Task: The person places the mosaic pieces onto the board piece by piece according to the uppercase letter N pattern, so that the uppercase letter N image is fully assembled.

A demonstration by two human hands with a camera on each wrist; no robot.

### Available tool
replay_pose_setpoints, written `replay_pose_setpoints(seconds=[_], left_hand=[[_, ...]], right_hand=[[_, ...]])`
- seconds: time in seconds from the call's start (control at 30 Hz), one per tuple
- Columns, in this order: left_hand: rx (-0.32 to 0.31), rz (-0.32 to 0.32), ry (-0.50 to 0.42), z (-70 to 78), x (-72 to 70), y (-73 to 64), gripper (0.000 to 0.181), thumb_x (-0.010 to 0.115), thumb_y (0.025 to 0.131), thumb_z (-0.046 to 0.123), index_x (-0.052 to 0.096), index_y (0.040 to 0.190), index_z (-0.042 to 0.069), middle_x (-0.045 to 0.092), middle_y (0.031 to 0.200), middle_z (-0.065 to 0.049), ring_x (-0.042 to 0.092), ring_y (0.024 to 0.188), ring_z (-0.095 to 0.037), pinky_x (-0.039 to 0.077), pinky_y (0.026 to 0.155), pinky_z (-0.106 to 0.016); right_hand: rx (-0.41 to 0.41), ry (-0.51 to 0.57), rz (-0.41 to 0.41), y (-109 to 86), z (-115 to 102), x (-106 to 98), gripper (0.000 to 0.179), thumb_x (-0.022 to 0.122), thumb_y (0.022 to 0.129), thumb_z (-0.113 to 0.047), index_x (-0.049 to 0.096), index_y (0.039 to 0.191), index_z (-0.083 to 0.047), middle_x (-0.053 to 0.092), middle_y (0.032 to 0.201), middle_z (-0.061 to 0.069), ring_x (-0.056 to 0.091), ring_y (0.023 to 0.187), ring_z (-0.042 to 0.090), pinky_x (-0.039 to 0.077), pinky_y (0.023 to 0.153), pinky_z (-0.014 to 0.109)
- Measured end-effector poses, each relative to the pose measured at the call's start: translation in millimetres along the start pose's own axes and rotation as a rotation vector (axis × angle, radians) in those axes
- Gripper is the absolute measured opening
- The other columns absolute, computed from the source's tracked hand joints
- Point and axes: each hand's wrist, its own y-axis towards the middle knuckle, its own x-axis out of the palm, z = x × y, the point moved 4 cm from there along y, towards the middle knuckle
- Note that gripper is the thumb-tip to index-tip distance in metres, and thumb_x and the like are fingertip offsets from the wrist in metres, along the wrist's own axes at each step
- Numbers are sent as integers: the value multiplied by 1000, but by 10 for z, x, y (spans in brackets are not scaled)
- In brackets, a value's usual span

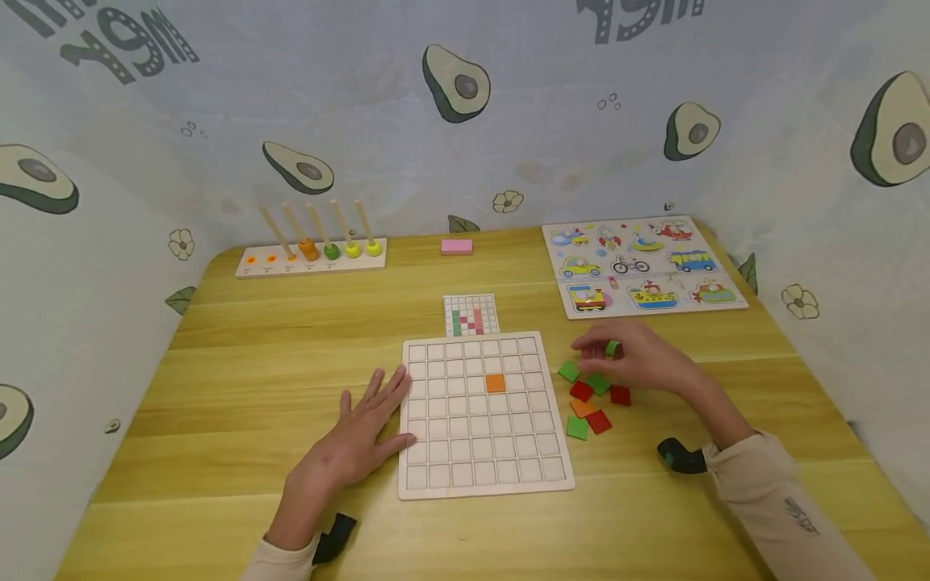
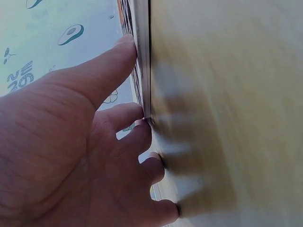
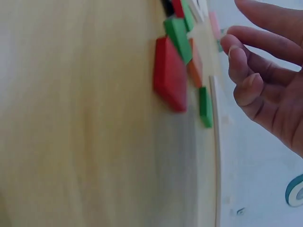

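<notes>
My left hand lies spread with its fingertips and thumb at the left edge of a pale square grid board. In the left wrist view, the thumb touches that board's side. One orange tile sits in a board square. Over the loose tiles at the right hovers my right hand, fingers loosely bent and nothing between them in the right wrist view. A green tile shows through the gap by its thumb. Around it lie a red tile, a darker green tile and an orange tile.
A pattern card with coloured squares touches the board's far edge. At the back stand a peg counting rack with rings and a pink block. A vehicle puzzle board lies back right, beyond my right hand.
</notes>
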Motion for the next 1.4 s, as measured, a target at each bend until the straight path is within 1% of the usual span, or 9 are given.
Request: replay_pose_setpoints(seconds=[0.1,0.27,0.43,0.73,1.1,1.4], left_hand=[[-2,3,-2,2,6,-1,83,70,106,30,25,172,7,16,181,-7,0,167,-39,-9,122,-78],[-5,4,4,5,5,-1,83,71,106,31,26,172,7,16,181,-6,1,167,-39,-8,122,-78],[-3,3,3,5,8,1,83,71,106,31,27,171,6,17,181,-7,1,167,-39,-8,122,-79],[-5,3,2,7,9,-9,83,70,106,31,26,171,6,16,181,-7,1,167,-39,-9,122,-78],[3,2,2,5,2,-1,82,70,107,29,26,172,6,15,181,-7,0,167,-39,-9,122,-78],[-3,2,8,10,-1,-1,82,70,106,29,26,171,6,15,181,-8,1,167,-39,-9,122,-78]], right_hand=[[19,-13,20,-44,86,-15,28,88,93,-18,81,116,-3,75,101,-3,61,85,15,56,72,27],[36,-28,44,-87,210,-9,25,89,91,-16,82,112,-4,72,98,-3,61,83,15,55,71,25],[53,-63,44,-88,258,14,22,89,90,-14,83,109,-4,71,94,-3,59,81,15,53,69,25],[76,-98,33,-66,270,33,18,90,89,-13,83,103,-4,65,89,-3,56,78,14,49,66,25],[66,-105,20,-4,228,26,9,88,90,-9,82,94,-4,67,86,-3,55,76,13,49,65,24],[61,-119,14,13,221,33,11,89,90,-10,79,89,-6,66,82,-3,54,72,12,48,62,24]])
